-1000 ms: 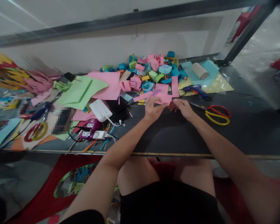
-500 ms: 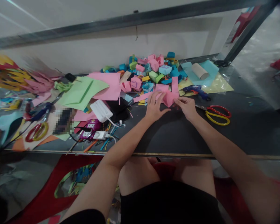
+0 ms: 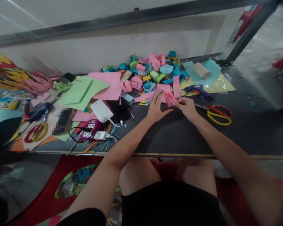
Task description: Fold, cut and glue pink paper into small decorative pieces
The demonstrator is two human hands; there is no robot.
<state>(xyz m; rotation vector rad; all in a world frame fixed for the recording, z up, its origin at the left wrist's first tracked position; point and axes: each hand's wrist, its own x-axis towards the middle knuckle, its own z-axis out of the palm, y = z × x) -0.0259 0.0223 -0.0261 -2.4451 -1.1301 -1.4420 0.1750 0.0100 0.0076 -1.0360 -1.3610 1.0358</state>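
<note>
My right hand [image 3: 185, 106] pinches the edge of a pink sheet of paper [image 3: 169, 98], which is bent up into a fold near the table's middle. At the left side of that paper, my left hand [image 3: 157, 106] rests with its fingers spread and its thumb stretched toward the fold. Its fingertips touch pink paper, partly hiding it. Flat pink strips lie around both hands, one strip [image 3: 176, 86] just behind the right hand. To the right of my right hand are scissors [image 3: 219, 115] with red and yellow handles.
Behind my hands is a pile of small folded paper boxes [image 3: 155, 64]. A blue glue gun [image 3: 199, 91] and a cardboard tube [image 3: 201, 71] lie at right. Leftward are green sheets [image 3: 81, 92], a white adapter [image 3: 102, 110], a purple power strip [image 3: 91, 129] and more scissors [image 3: 36, 132].
My right hand has moved slightly left, and the pink paper is folded over more narrowly. My left hand stays almost in place. At far left, another person's hand has drawn back from the blue paper.
</note>
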